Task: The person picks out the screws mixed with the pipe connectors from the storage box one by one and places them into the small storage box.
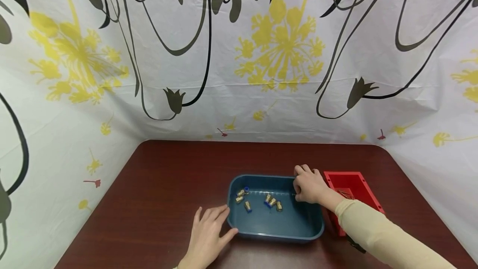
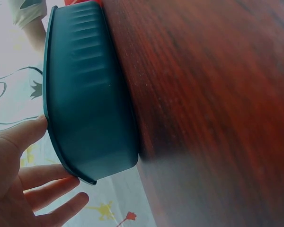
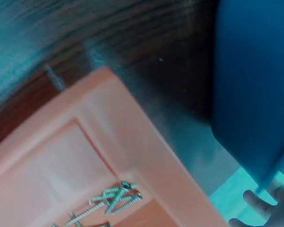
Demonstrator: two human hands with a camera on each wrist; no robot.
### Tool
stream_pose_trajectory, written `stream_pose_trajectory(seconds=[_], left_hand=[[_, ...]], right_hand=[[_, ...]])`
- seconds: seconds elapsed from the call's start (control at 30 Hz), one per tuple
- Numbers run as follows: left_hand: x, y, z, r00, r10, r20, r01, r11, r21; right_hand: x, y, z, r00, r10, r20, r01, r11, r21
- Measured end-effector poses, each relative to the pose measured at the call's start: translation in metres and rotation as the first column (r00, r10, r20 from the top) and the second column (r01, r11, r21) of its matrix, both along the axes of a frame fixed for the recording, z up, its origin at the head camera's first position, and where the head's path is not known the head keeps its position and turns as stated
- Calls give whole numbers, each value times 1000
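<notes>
A blue-grey plastic tray [image 1: 261,225] stands on the table and holds several small brass fittings with blue ends [image 1: 272,202], lying in two loose groups. My left hand [image 1: 209,233] is at its near left corner. In the left wrist view, that hand's thumb and fingers [image 2: 31,191] touch the tray's rim, fairly straight and spread. At the far right corner, my right hand [image 1: 311,186] grips the rim, fingers over the outside and thumb toward the inside. Only a few right fingertips [image 3: 258,203] show in the right wrist view, beside the tray wall [image 3: 251,80].
Just right of the tray stands a red plastic bin [image 1: 367,188], partly behind the right forearm. Several metal screws [image 3: 118,196] lie inside it. The dark red-brown table [image 1: 168,182] has a patterned white cloth [image 1: 209,69] hanging behind and beside it.
</notes>
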State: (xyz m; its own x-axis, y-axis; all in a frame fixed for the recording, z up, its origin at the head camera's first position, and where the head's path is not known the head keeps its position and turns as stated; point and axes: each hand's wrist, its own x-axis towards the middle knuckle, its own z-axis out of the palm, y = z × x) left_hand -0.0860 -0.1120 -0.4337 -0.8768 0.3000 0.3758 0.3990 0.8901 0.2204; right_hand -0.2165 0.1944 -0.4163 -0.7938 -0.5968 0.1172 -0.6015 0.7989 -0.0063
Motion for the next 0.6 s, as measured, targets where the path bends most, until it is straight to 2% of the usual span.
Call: stream_pose_trajectory(seconds=[0.27, 0.6], left_hand=[[0, 0, 1, 1000, -4, -4, 4, 1000, 2], [0, 0, 1, 1000, 2, 7, -2, 1000, 5]], right_hand=[[1, 3, 19, 999, 37, -16, -38, 997, -60], [0, 11, 32, 998, 41, -39, -44, 997, -62]])
